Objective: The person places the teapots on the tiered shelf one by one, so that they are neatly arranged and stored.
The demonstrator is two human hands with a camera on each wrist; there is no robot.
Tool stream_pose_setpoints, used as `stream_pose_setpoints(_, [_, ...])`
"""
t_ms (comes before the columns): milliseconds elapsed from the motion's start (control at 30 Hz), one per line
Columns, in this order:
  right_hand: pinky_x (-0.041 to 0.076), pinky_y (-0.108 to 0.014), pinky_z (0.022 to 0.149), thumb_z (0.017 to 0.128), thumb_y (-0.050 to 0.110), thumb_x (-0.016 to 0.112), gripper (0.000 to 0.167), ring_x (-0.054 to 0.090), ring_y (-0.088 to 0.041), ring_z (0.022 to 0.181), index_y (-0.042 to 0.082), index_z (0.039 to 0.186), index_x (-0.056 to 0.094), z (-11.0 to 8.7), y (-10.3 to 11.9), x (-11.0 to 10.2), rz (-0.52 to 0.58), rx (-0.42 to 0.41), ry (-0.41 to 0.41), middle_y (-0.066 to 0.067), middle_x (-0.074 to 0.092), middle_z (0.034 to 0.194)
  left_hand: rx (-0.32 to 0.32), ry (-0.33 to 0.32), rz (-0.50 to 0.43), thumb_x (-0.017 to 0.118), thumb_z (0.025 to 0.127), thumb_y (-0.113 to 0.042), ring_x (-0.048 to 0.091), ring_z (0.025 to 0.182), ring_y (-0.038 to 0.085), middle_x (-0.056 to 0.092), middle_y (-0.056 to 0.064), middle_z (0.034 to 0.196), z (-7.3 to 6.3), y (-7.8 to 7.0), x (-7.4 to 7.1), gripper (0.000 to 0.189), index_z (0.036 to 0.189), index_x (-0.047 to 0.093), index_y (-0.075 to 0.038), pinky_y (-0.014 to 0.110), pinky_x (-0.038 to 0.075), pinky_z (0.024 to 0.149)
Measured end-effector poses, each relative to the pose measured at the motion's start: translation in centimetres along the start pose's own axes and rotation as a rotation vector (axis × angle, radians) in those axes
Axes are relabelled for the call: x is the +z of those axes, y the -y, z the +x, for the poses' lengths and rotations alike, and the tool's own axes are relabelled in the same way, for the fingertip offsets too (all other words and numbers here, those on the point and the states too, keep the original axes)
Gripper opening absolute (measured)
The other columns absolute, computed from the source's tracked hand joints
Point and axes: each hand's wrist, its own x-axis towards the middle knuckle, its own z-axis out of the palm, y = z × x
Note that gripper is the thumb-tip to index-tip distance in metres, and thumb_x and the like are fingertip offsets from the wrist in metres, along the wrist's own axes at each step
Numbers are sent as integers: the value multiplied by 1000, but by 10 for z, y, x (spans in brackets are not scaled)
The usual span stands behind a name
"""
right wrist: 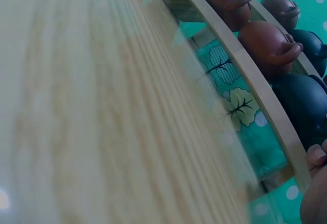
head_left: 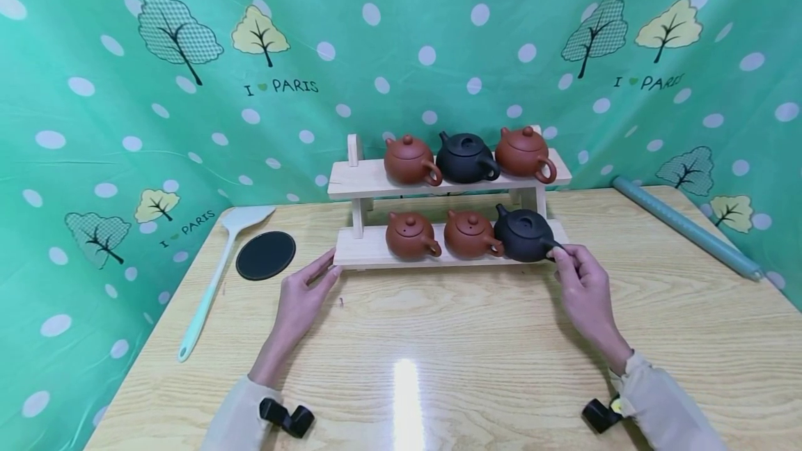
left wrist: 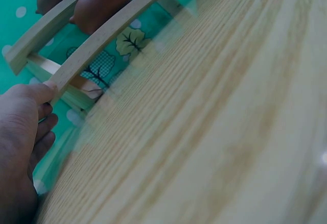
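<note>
A two-tier wooden rack carries small teapots on both boards. At its lower right end, my right hand pinches the handle of a black teapot, which sits upright on the lower board, spout toward the back left. In the right wrist view only the fingertips show, at that teapot. My left hand holds the left end of the lower board, thumb at the front corner; the left wrist view shows the hand at the board's end. Two brown teapots, a left one and a middle one, share the lower board.
The upper board holds a brown teapot, a black teapot and another brown teapot. On the left of the table lie a pale turquoise spatula and a black round mat. A blue-green roll lies at the right. Green patterned cloth hangs behind.
</note>
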Motion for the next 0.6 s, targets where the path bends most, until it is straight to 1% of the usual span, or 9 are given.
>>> stream_pose_setpoints(167, [29,-24,45,108,5,56,17,40,-8,54,-5,107,69,0,-2,1,2,-9,-3,-14,49,66,0,-2,-2,73,100,-22,65,122,26,68,9,131,0,1,0,42,138,66,-5,37,48,105])
stream_pose_setpoints(333, [30,-24,46,108,6,55,18,40,-9,54,-5,108,69,0,-2,1,-2,-16,7,-11,49,65,10,-9,-4,72,100,-20,65,122,29,69,11,130,0,1,1,41,137,67,-4,36,48,105])
stream_pose_setpoints(600, [30,-24,46,109,9,54,20,39,-10,55,-5,110,69,2,-2,3,-21,-3,12,-17,49,68,12,-9,-3,73,100,-21,65,122,25,69,9,130,0,0,1,42,137,67,-5,15,45,100])
